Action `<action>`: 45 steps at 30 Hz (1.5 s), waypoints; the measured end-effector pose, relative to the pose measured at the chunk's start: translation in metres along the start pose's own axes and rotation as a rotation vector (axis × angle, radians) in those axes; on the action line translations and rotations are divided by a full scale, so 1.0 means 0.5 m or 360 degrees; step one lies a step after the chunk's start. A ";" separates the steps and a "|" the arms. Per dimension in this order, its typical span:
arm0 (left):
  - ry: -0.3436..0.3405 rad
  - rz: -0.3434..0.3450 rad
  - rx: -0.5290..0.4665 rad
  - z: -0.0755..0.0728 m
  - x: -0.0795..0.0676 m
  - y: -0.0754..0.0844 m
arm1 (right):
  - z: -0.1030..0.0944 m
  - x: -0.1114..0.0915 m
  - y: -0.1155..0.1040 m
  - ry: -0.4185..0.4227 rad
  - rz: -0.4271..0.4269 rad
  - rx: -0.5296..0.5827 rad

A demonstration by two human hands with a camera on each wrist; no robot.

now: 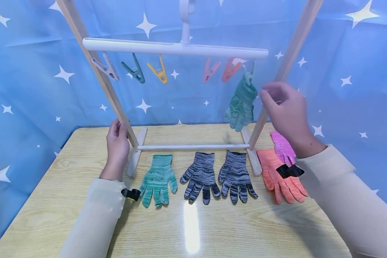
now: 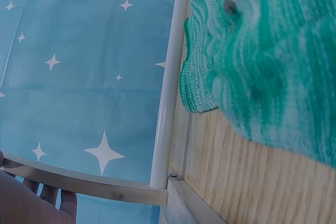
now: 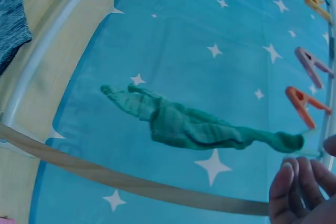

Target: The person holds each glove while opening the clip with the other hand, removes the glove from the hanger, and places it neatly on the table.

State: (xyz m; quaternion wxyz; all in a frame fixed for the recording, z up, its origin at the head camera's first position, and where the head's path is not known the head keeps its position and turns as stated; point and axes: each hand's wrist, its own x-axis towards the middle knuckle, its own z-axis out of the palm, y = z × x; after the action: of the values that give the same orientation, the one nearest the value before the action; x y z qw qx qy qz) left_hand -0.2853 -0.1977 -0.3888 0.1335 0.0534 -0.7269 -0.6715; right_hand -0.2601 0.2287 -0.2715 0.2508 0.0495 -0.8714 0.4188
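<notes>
My left hand (image 1: pixel 118 143) holds the left wooden post (image 1: pixel 111 95) of a rack low down, its fingers passing behind the wood in the left wrist view. Just right of a hanging green glove (image 1: pixel 242 104), my right hand (image 1: pixel 287 111) is raised with loosely bent fingers and nothing between them. A pale green clothespin (image 1: pixel 249 76) pinches the glove by its cuff below the white hanger bar (image 1: pixel 174 47). In the right wrist view, the fingertips are close to the cuff end of this green glove (image 3: pixel 194 127).
Several other clothespins hang unused, including a yellow clothespin (image 1: pixel 159 71). On the table (image 1: pixel 84 215) lie another green glove (image 1: pixel 159 179), two dark striped gloves (image 1: pixel 201 175), an orange glove (image 1: pixel 278 175) and a pink glove (image 1: pixel 282 145). A white crossbar (image 1: pixel 193 147) joins the rack's feet.
</notes>
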 end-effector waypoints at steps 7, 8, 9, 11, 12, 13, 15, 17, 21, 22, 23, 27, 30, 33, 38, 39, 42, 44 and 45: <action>-0.0006 0.0014 0.0027 0.001 -0.001 0.007 | -0.005 0.013 -0.017 0.0016 -0.0012 0.0070; -0.0007 0.0016 0.0040 0.001 -0.001 0.007 | -0.006 0.012 -0.016 0.0015 -0.0013 0.0078; -0.0005 0.0021 0.0045 0.000 0.000 0.006 | -0.007 0.012 -0.015 0.0014 -0.0013 0.0080; 0.0004 0.0025 0.0048 -0.001 0.000 0.005 | -0.009 0.010 -0.012 0.0013 -0.0011 0.0091; 0.0009 0.0024 0.0045 -0.001 0.000 0.005 | -0.010 0.009 -0.010 0.0012 -0.0012 0.0093; 0.0014 0.0022 0.0037 -0.002 0.000 0.005 | -0.011 0.009 -0.008 0.0011 -0.0011 0.0093; 0.0020 0.0019 0.0022 -0.002 0.001 0.005 | -0.014 0.008 -0.003 0.0011 -0.0003 0.0087; 0.0019 0.0014 0.0014 -0.003 0.001 0.006 | -0.016 0.007 0.001 0.0006 0.0008 0.0089; 0.0031 0.0020 0.0048 -0.007 -0.001 0.014 | -0.019 0.006 0.003 0.0004 0.0020 0.0078; 0.0048 0.0020 0.0058 -0.008 -0.002 0.018 | -0.020 0.006 0.003 0.0003 0.0019 0.0076; 0.0073 0.0023 0.0070 -0.009 -0.004 0.021 | -0.021 0.006 0.003 0.0001 0.0017 0.0072; 0.0230 0.0059 0.0051 -0.007 -0.013 0.043 | -0.026 0.006 0.003 -0.0006 0.0007 0.0081; 0.0380 0.0153 -0.0016 0.001 -0.024 0.064 | -0.032 0.009 -0.001 -0.0004 -0.0005 0.0089; 0.0535 0.0341 -0.0057 0.017 -0.035 0.082 | -0.038 0.014 -0.007 0.0000 -0.0017 0.0069; 0.0562 0.0614 -0.0061 0.054 -0.056 0.114 | -0.043 0.023 -0.023 -0.0027 -0.0021 0.0026; 0.0530 0.0640 -0.0066 0.064 -0.059 0.120 | -0.043 0.026 -0.027 -0.0045 -0.0013 0.0022; 0.0421 0.0697 -0.0058 0.095 -0.067 0.130 | -0.040 0.036 -0.039 -0.0114 0.0005 0.0041; 0.0325 0.0714 -0.0030 0.117 -0.072 0.132 | -0.038 0.044 -0.046 -0.0168 0.0024 0.0048; 0.0273 0.0721 -0.0014 0.129 -0.074 0.131 | -0.037 0.048 -0.049 -0.0191 0.0030 0.0043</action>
State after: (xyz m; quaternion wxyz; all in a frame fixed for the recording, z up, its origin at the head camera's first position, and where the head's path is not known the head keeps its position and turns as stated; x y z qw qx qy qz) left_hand -0.2602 -0.1202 -0.3324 0.3421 -0.0548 -0.7034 -0.6206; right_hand -0.2665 0.2298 -0.2328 0.1936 0.0698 -0.8794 0.4292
